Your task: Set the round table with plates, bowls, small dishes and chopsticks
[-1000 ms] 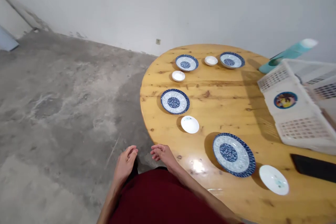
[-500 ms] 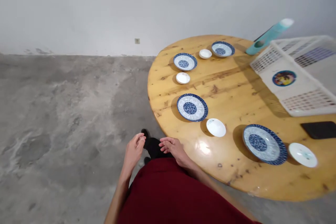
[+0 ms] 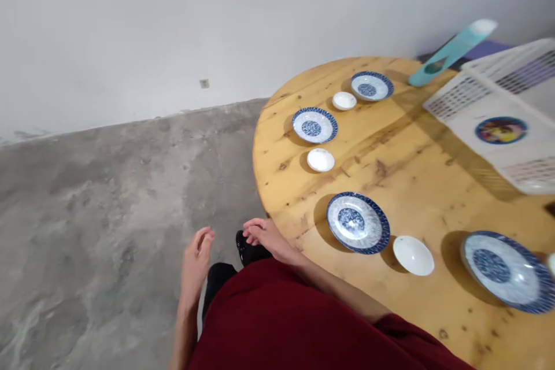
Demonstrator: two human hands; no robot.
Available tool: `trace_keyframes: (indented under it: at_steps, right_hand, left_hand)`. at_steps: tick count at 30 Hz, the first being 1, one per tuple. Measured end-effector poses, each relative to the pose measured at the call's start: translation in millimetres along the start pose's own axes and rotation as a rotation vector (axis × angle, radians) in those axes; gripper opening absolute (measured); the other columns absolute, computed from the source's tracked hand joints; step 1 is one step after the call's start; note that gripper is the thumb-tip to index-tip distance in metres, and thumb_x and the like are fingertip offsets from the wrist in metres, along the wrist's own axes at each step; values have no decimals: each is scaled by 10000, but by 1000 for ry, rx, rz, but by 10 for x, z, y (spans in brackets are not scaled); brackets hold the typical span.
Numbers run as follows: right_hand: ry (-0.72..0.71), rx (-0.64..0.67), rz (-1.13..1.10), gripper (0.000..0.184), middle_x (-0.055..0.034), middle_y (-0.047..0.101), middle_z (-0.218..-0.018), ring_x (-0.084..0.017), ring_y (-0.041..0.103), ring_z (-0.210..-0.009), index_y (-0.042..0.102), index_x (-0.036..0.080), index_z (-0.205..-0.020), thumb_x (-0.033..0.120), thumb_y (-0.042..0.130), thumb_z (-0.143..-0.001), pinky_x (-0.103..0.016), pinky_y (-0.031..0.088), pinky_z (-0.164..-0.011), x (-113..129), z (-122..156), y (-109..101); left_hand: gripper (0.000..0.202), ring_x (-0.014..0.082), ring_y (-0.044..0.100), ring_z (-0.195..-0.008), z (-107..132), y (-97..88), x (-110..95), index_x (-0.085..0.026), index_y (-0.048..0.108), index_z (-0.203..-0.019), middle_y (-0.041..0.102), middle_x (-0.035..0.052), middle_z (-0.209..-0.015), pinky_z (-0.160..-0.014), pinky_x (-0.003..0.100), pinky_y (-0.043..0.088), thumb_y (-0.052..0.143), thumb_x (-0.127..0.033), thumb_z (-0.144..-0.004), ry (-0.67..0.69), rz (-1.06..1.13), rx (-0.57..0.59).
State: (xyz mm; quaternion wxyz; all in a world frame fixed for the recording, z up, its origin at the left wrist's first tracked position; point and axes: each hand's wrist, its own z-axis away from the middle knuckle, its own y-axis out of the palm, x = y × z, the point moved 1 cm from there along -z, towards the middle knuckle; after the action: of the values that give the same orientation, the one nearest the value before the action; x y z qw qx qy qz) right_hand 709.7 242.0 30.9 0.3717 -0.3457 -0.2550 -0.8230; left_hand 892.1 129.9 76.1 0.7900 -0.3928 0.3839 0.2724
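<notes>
My left hand (image 3: pixel 197 257) hangs over the floor in front of my body, fingers loosely bent and holding nothing. By the table's near left edge is my right hand (image 3: pixel 269 238), also empty, its fingers half curled and slightly apart. The round wooden table (image 3: pixel 295 196) carries several blue-rimmed plates. Closest to my right hand is one such plate (image 3: pixel 358 223), with a small white bowl (image 3: pixel 413 255) beside it. Farther back are another plate (image 3: pixel 314 125) and a small white dish (image 3: pixel 321 160). A further plate (image 3: pixel 507 270) lies at the right.
At the back right stands a white plastic basket (image 3: pixel 481 107) with an oval label. A light blue tube-shaped object (image 3: pixel 453 53) leans beside it. Another plate (image 3: pixel 372 86) and small dish (image 3: pixel 344 100) sit near the far edge. Grey concrete floor (image 3: pixel 108 214) stretches left to the wall.
The view has shifted, so the table and its dishes appear nearer and farther right. My hands are farther apart, the left one moved leftward. No dish has been picked up.
</notes>
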Motion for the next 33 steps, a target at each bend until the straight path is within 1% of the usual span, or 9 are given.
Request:
trace_keyframes:
  at_steps: [2,7,12,17,21,24,27,30,33]
  right_hand:
    - [-11,-5,-6,194,-13,720,-759,-98,636,-578,703,145,-917,113,552,-801,-212,460,-543,184,-164,113]
    - [-29,-99,-87,179,-8,732,-767,-101,638,-577,708,162,-917,124,584,-794,-212,458,-553,460,-557,232]
    - [-41,-276,-218,142,-12,735,-751,-112,632,-554,691,166,-895,173,609,-780,-224,454,-548,643,-946,347]
    - [-107,-444,-328,167,-20,733,-751,-132,646,-583,694,162,-872,203,602,-739,-241,465,-561,941,-1272,580]
    - [-100,-603,-426,204,-23,725,-743,-132,644,-586,685,156,-869,204,572,-706,-239,465,-557,1120,-1454,773]
    - [-89,-700,-512,229,-25,723,-744,-129,642,-586,678,156,-883,230,579,-691,-237,466,-552,1165,-1544,888]
    - [-67,-787,-583,253,-34,729,-746,-132,644,-583,679,158,-892,258,590,-677,-236,460,-542,1177,-1629,934]
    - [-66,-854,-640,266,-40,733,-751,-134,645,-583,681,163,-887,283,604,-663,-237,458,-539,1220,-1757,861]
    - [-100,-900,-691,274,-40,732,-760,-135,649,-587,680,167,-887,317,615,-667,-242,464,-546,1347,-1946,668]
  left_hand:
    - [579,311,730,-1118,-265,-46,-61,-155,667,-1175,760,186,-1208,-1010,459,550,531,-623,-861,7,18,26]
    - [626,305,744,-1067,-1009,38,-268,-148,670,-1158,774,187,-1153,-968,448,570,546,-669,-834,51,-32,255]
    - [586,290,750,-1058,-1851,72,-681,-166,682,-1167,784,166,-1152,-959,432,572,538,-644,-861,198,-108,445]
    - [551,291,758,-1063,-2622,-76,-1131,-176,700,-1144,795,155,-1119,-967,431,577,547,-622,-861,321,-182,569]
    - [559,290,761,-1059,-3128,-112,-1350,-170,704,-1150,795,158,-1116,-967,432,583,537,-621,-864,388,-222,697]
    - [535,288,762,-1048,-3399,23,-1452,-170,711,-1126,795,161,-1109,-982,434,574,554,-601,-850,411,-266,805]
    - [503,285,765,-1014,-3570,265,-1565,-165,713,-1097,794,164,-1086,-972,435,578,555,-570,-844,415,-280,935]
    - [473,273,769,-996,-3706,533,-1732,-172,713,-1088,795,152,-1075,-959,414,586,552,-546,-849,428,-310,1065]
    - [459,271,771,-993,-3878,780,-1958,-176,707,-1085,796,150,-1082,-953,405,588,553,-535,-844,449,-366,1122]
